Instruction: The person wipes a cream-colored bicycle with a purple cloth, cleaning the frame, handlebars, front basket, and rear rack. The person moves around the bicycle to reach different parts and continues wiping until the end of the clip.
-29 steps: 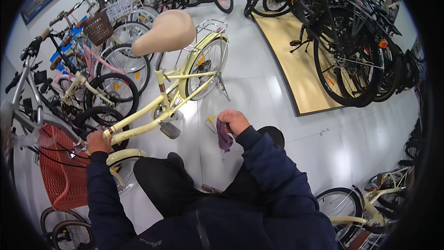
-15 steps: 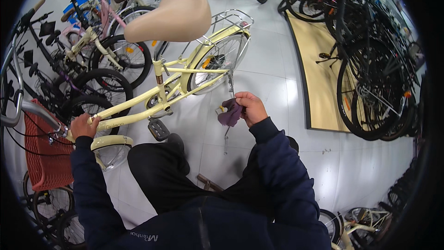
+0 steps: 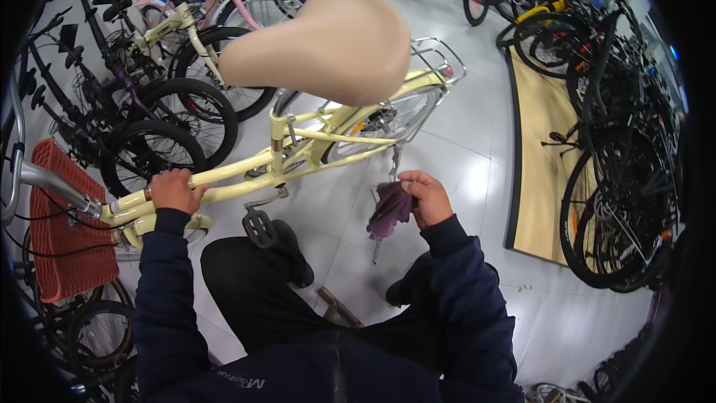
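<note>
A cream bicycle frame [image 3: 246,168] stands across in front of me, under a wide beige saddle [image 3: 328,48]. My left hand [image 3: 175,190] is closed over the frame tubes near the front end, its thumb toward the saddle. From the pinched fingers of my right hand [image 3: 429,198] hangs a crumpled purple cloth [image 3: 390,210]. That hand is below the rear wheel, close to the kickstand [image 3: 375,254], which the cloth partly hides. A black pedal [image 3: 259,227] sticks out toward my knee. The red basket [image 3: 71,231] is at the handlebar, far left.
Several parked bicycles with black tyres [image 3: 190,116] crowd the left side. More bicycles [image 3: 608,209] line the right, by a light wooden platform [image 3: 544,172] with a dark edge. A brown wooden piece [image 3: 339,307] lies on the grey tiled floor between my legs.
My left hand has shifted back along the tubes, away from the handlebar. My right hand still holds the cloth, which now hangs lower and more spread. The saddle looks larger and farther right.
</note>
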Action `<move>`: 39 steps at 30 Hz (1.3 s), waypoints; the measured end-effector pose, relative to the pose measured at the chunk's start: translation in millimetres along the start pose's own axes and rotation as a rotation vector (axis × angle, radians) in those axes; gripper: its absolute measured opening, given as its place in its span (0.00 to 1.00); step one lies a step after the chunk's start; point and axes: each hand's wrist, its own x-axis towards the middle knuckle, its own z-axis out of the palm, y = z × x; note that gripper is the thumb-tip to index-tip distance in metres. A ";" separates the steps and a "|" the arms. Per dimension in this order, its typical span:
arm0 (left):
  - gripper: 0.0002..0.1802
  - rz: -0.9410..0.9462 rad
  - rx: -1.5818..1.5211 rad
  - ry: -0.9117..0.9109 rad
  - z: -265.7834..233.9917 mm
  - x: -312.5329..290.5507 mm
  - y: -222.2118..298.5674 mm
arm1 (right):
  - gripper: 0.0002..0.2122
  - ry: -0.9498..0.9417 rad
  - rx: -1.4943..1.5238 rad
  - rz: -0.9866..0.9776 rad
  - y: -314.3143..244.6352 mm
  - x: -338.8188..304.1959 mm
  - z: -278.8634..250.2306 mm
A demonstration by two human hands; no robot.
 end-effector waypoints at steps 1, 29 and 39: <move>0.22 -0.007 -0.002 -0.021 1.5 0.0 5.3 | 0.11 -0.007 0.001 0.017 2.9 2.8 1.3; 0.18 -0.281 -2.039 -1.025 -3.0 15.2 235.1 | 0.29 -0.387 -0.851 -0.375 43.3 -1.6 47.5; 0.06 -0.278 -1.158 -0.049 21.9 44.4 178.9 | 0.14 0.066 -0.883 -0.176 105.7 67.1 23.1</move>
